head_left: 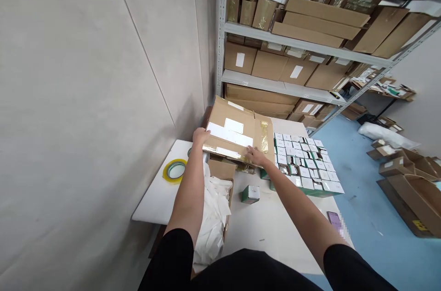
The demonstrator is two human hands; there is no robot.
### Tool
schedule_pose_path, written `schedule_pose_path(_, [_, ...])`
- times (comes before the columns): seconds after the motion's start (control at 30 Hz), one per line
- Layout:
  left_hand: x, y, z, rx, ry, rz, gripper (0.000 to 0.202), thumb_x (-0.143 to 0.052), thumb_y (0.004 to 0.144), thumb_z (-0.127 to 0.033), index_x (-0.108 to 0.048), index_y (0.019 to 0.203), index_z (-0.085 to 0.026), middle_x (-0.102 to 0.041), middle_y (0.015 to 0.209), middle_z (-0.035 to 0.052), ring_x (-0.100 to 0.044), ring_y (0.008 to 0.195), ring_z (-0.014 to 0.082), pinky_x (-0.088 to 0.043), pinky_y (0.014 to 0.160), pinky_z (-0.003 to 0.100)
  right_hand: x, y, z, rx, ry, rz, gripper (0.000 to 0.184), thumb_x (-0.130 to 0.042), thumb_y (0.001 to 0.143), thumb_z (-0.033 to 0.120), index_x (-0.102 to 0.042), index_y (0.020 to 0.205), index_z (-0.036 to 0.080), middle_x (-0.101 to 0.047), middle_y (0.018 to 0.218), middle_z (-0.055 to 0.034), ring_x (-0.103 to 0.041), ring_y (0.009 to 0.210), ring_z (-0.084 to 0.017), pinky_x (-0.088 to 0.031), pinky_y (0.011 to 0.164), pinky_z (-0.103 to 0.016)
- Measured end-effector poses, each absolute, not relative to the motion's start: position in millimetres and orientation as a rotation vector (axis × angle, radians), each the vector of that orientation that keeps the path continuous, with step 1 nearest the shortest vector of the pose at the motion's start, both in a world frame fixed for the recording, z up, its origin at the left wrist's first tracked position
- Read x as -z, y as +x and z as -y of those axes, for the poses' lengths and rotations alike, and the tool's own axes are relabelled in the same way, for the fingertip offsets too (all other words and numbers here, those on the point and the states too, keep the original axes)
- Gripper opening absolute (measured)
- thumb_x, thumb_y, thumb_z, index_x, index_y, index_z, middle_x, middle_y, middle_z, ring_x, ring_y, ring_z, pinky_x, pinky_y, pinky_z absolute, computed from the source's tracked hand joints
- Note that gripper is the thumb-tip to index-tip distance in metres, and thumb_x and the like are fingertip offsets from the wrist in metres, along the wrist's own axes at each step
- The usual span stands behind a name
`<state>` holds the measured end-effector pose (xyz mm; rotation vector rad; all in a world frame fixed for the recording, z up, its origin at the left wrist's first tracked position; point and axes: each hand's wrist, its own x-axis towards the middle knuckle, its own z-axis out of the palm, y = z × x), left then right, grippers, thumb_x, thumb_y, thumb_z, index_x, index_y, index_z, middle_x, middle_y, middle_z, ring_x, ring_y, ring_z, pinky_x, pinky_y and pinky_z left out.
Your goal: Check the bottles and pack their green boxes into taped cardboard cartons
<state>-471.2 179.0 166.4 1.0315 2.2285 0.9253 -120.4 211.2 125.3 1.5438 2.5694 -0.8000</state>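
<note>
A brown cardboard box (237, 131) with white labels and yellowish tape stands tilted on the white table (275, 226), above a smaller open carton (222, 169). My left hand (200, 136) grips the box's near left corner. My right hand (257, 156) holds its near lower edge. Several small white and green boxes (305, 165) lie in rows on the table just right of the box. One small green and white box (250, 193) stands alone in front of them.
A yellow tape roll (175, 170) lies at the table's left edge. White packing material (214, 217) fills a carton near me. A phone (334, 218) lies at the right. Metal shelves (303, 45) hold cartons behind. Open cartons (409, 176) sit on the blue floor.
</note>
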Motion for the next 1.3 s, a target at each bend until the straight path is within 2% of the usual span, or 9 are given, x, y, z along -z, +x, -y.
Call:
schedule_pose_path(0.2, [-178.3,-459.0,-164.5,-1.402,0.767,-1.809,0.027,-0.079,0.066,-0.039,-0.062,0.074,-0.02,-0.068,0.072,0.0023,-0.065,0.07,0.0208,-0.047,0.066,0.029,-126.0,-104.8,-229.1,0.897,2.005,-2.558,0.056,-0.045,0.1,0.04,-0.051,0.152,0.019,-0.069,0.135,-0.0146,-0.064,0.123,-0.032,-0.048,0.107,-0.043])
schedule_pose_path(0.33, [-205.1,-452.8,-142.2,-1.532,0.702,-1.532,0.044,-0.089,0.055,-0.045,-0.058,0.075,-0.02,-0.064,0.065,-0.0021,-0.059,0.059,0.0159,-0.047,0.059,0.027,-126.7,-71.9,-246.4,0.906,2.364,-2.626,0.06,-0.051,0.094,0.046,-0.057,0.144,0.015,-0.054,0.151,-0.0188,-0.053,0.138,-0.036,-0.041,0.116,-0.049])
schedule_pose_path(0.4, [-222.9,-450.6,-129.7,-1.577,0.725,-1.455,0.049,-0.092,0.052,-0.047,-0.057,0.075,-0.021,-0.064,0.065,-0.0028,-0.059,0.058,0.0151,-0.048,0.057,0.027,-128.8,-47.1,-255.6,0.99,2.565,-2.599,0.062,-0.055,0.089,0.05,-0.058,0.142,0.017,-0.053,0.153,-0.0183,-0.045,0.145,-0.037,-0.036,0.121,-0.053])
schedule_pose_path(0.5, [-249.0,-443.4,-110.8,-1.63,0.79,-1.367,0.052,-0.094,0.052,-0.047,-0.057,0.078,-0.021,-0.066,0.069,-0.003,-0.06,0.059,0.0146,-0.048,0.056,0.026,-138.2,-5.6,-266.7,1.396,2.664,-2.474,0.066,-0.061,0.084,0.053,-0.057,0.141,0.021,-0.063,0.142,-0.0165,-0.054,0.136,-0.034,-0.042,0.116,-0.05])
schedule_pose_path(0.67, [-279.1,-415.0,-88.8,-1.607,0.97,-1.278,0.049,-0.091,0.061,-0.048,-0.058,0.085,-0.02,-0.07,0.078,-0.0006,-0.065,0.067,0.0165,-0.052,0.062,0.027,-170.8,61.0,-267.4,2.112,2.495,-2.436,0.068,-0.081,0.06,0.045,-0.065,0.121,0.02,-0.077,0.095,-0.0061,-0.07,0.092,-0.027,-0.058,0.084,-0.042])
schedule_pose_path(0.8, [-287.1,-381.7,-89.3,-1.568,1.183,-1.193,0.053,-0.084,0.073,-0.046,-0.062,0.113,-0.019,-0.076,0.098,0.0054,-0.072,0.088,0.0219,-0.059,0.08,0.034,-194.9,115.3,-250.3,2.407,2.471,-2.549,0.06,-0.089,0.049,0.04,-0.069,0.103,0.022,-0.076,0.09,-0.0025,-0.07,0.085,-0.024,-0.059,0.079,-0.041])
schedule_pose_path(0.93, [-278.2,-345.8,-105.6,-1.474,1.349,-1.15,0.076,-0.078,0.079,-0.037,-0.049,0.146,-0.021,-0.075,0.115,0.0097,-0.072,0.106,0.0255,-0.058,0.095,0.041,-202.6,172.8,-222.1,2.255,2.713,-2.743,0.064,-0.092,0.051,0.04,-0.067,0.107,0.024,-0.076,0.097,-0.0028,-0.071,0.091,-0.025,-0.06,0.086,-0.044])
schedule_pose_path(1.17, [-245.9,-257.4,-131.9,-1.535,1.366,-1.292,0.049,-0.08,0.074,-0.026,-0.061,0.119,-0.019,-0.075,0.111,0.0094,-0.073,0.106,0.0235,-0.057,0.101,0.043,-185.4,263.8,-153.2,1.954,3.037,-2.862,0.07,-0.093,0.057,0.042,-0.058,0.115,0.024,-0.074,0.1,-0.0038,-0.071,0.093,-0.025,-0.059,0.091,-0.047])
schedule_pose_path(1.3, [-232.8,-196.3,-114.1,-1.51,1.351,-1.288,0.053,-0.08,0.076,-0.031,-0.058,0.123,-0.021,-0.075,0.112,0.0095,-0.073,0.107,0.0235,-0.056,0.103,0.045,-174.8,314.9,-110.6,1.704,3.121,-2.934,0.069,-0.091,0.061,0.044,-0.055,0.117,0.024,-0.071,0.102,-0.0032,-0.068,0.092,-0.024,-0.057,0.092,-0.046])
